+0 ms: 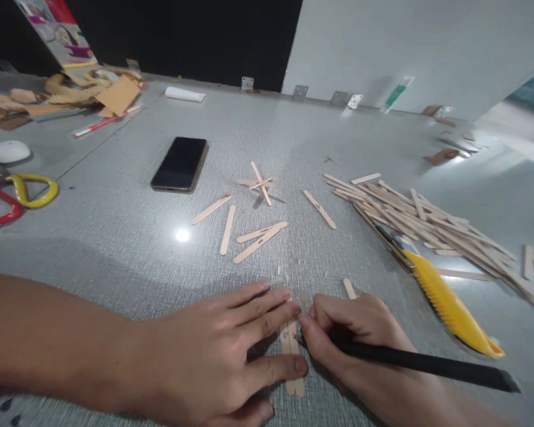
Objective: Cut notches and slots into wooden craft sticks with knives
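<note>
Grey table top [115, 249], shiny with fine lines, lies under everything. The left hand [213, 344] has its fingers spread, pressing two flat wooden sticks [285, 344] side by side. The right hand [360, 326] pinches a long black tool [418, 362], tip at the sticks. It looks like marking or cutting, so the next move calls for a steady press. Beyond lie thin, round-ended loose sticks [260, 243], then a smooth black phone [180, 164].

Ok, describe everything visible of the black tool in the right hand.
The black tool is long, slim and straight, its material unclear. It slants from its broad end at lower right to a narrow dark tip at the paired wooden sticks beneath the left hand. The right hand grips it like a pen, hiding part of the shaft.
</note>
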A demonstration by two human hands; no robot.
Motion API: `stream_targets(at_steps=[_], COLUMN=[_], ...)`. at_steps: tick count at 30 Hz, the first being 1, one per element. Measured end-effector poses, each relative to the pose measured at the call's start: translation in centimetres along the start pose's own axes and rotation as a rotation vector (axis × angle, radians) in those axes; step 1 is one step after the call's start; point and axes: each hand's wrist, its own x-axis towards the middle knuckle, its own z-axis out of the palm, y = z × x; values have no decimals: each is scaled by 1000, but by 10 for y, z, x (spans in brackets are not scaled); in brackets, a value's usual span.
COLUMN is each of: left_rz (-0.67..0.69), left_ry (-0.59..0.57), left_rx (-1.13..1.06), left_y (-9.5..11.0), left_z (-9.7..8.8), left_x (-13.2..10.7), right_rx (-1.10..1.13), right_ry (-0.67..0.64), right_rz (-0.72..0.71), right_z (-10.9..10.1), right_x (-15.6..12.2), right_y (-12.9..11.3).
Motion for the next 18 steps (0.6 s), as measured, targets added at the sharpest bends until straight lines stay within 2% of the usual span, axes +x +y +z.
stream_targets(at_steps=[6,11,18], left_rz=[-5,-2,-3], left_ry=[-10,0,0], left_rx=[0,0,-3], left_y=[1,1,0], left_z=[0,1,0], left_x=[0,0,0], right_rx=[48,151,103], right_ry=[8,26,36], right_rz=[2,111,95], right_z=[-1,-1,-1], right_x=[-1,0,1], right_y=[0,0,-2])
